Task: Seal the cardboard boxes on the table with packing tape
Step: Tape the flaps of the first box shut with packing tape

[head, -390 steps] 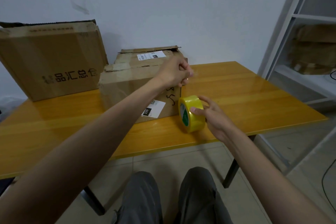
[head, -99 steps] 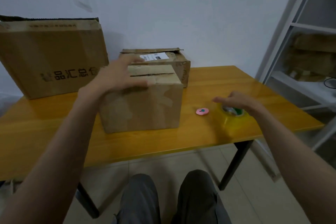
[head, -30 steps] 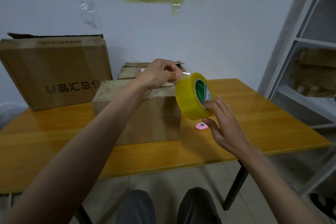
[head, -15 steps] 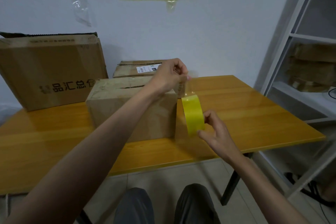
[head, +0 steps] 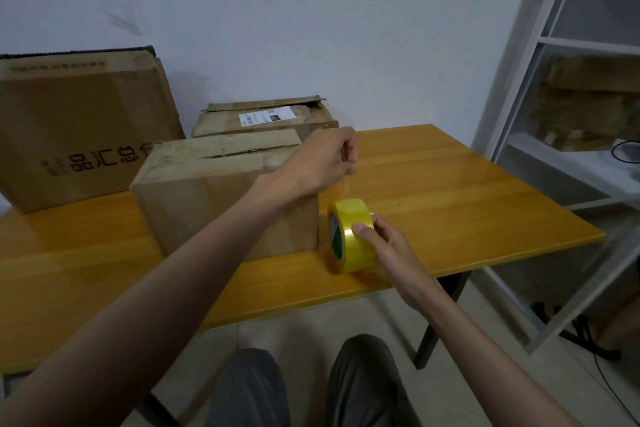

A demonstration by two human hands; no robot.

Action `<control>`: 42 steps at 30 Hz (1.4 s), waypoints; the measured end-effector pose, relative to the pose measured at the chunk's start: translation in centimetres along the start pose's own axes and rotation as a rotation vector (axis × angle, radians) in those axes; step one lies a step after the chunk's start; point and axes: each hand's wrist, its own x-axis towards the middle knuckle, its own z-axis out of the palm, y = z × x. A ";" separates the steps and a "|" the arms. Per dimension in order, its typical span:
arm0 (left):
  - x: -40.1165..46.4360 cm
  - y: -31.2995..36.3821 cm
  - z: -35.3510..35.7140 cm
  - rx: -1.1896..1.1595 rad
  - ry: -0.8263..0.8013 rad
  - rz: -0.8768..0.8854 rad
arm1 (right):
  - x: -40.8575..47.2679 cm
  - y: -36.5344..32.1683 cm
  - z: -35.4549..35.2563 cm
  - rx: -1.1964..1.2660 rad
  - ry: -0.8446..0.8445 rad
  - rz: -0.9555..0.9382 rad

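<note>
The left hand (head: 327,163) pinches the tape's free end at twelve o'clock above the roll (head: 351,236); the right hand (head: 388,250) grips that roll on the table (head: 485,204), stretching a strip to seal the front box (head: 221,198) at nine o'clock.

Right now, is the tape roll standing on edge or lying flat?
On edge. The tape roll stands on the table, its green core facing the box.

tape roll (head: 352,236) right of front box (head: 225,198) | labelled box (head: 266,120) behind
</note>
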 end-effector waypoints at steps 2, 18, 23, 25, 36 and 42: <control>-0.2 -0.4 0.0 0.020 -0.012 0.028 | -0.1 0.0 -0.2 -0.002 -0.035 0.044; -2.3 -0.2 -0.1 0.216 -0.080 0.137 | 1.5 -0.3 -0.6 0.013 0.135 0.080; -3.4 0.1 0.8 0.280 -0.156 0.126 | 5.6 1.6 -2.6 -0.490 0.243 -0.065; -3.7 0.0 1.1 0.265 -0.152 0.124 | 7.1 2.6 -3.0 -0.654 0.173 -0.078; -4.2 -0.2 1.1 0.224 -0.156 0.116 | 8.4 4.3 -2.9 -1.039 0.032 -0.058; -3.9 -0.4 1.2 0.185 -0.150 0.108 | 7.3 3.2 -3.8 -0.710 0.223 -0.184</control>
